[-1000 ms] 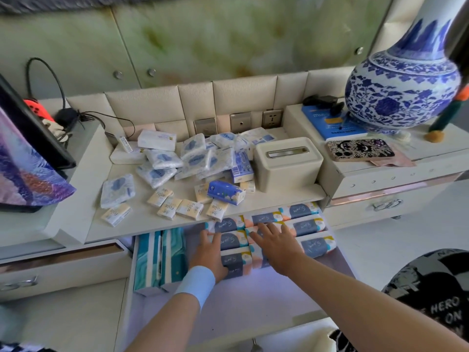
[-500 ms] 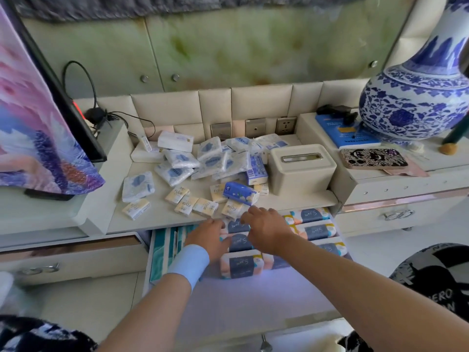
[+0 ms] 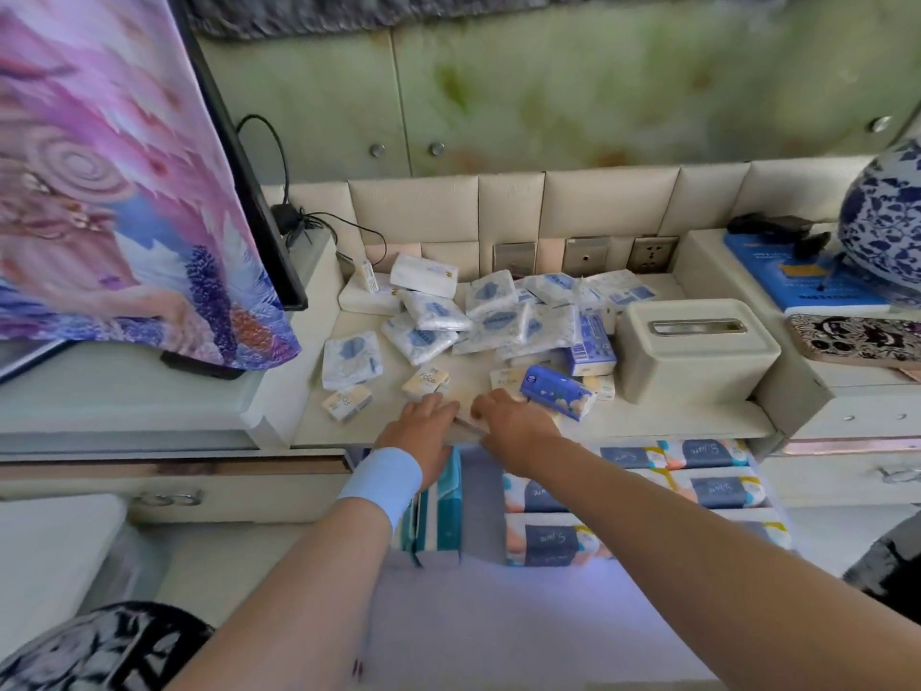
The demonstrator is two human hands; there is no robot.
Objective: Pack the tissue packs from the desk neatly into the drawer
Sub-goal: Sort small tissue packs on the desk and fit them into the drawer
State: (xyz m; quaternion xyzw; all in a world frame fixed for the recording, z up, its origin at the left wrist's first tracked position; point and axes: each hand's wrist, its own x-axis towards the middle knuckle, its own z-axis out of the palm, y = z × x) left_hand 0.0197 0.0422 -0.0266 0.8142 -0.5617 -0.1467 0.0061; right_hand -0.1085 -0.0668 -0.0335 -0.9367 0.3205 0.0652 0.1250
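"Head view, six o'clock: the drawer stands open, its near floor bare. What's packed?"

"Teal packs on edge at its left, patterned packs in rows toward three o'clock."

"And the hands?"

"Both are at the table front edge. The left hand lies flat, fingers straight. The right hand curls its fingertips at a small cream pack between them. Whether it pinches, I can't tell."

"The risk?"

"A blue pack sits just beside the right hand at one o'clock, near the edge, and a careless sweep would likely knock it off. Beyond, at twelve, the loose white packs overlap, so tugging one could slide its neighbours."
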